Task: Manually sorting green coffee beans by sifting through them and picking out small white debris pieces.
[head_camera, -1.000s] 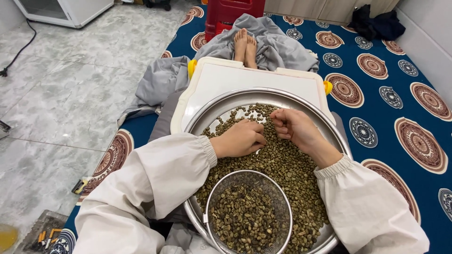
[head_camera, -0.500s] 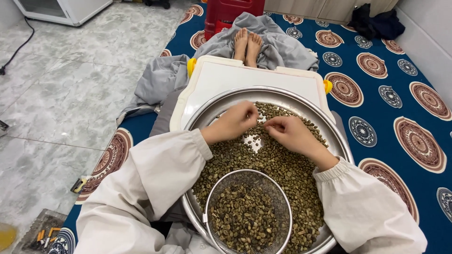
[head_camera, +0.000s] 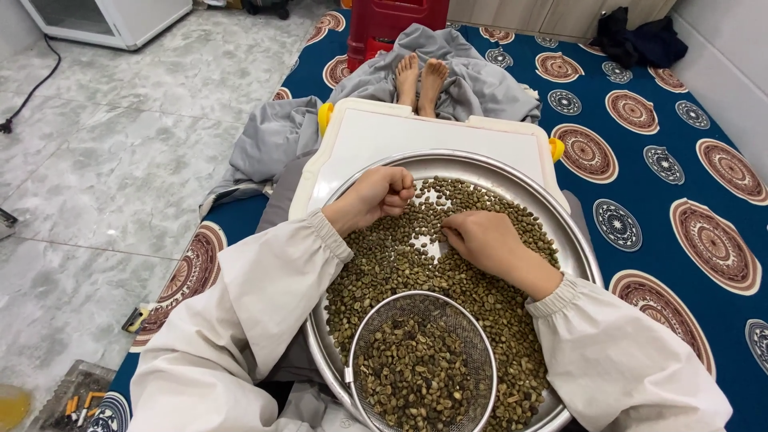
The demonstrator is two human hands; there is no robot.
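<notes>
Nearest to us sits a round wire-mesh sieve [head_camera: 422, 362], resting inside the near edge of a large steel basin [head_camera: 578, 232]; we note it is roughly half filled with greenish-brown coffee beans [head_camera: 412, 376]. We judge these to be the picked-out portion, so some sorting is done

Beyond the sieve, the basin holds a far larger spread of unsorted beans [head_camera: 480, 296], covering most of its floor except a small bare patch near the middle and a bare strip along the far-left rim. We judge the greater part of the work to remain

Our right hand [head_camera: 480, 240] lies palm-down on the beans right of centre, fingers [head_camera: 453, 230] curled together and touching the beans; we cannot tell whether a bean is pinched beneath them. Our left hand [head_camera: 376, 194] is at the far-left part of the heap, fingers [head_camera: 402, 192] closed into a loose fist; whether it encloses beans is not visible

The basin rests on a white tray [head_camera: 416, 132] with yellow handles, set across the lap. Farther off we record bare feet [head_camera: 421, 80] on grey cloth [head_camera: 272, 136], a blue patterned mat [head_camera: 672, 160], a red container [head_camera: 396, 20] and a marble floor [head_camera: 104, 160]
</notes>
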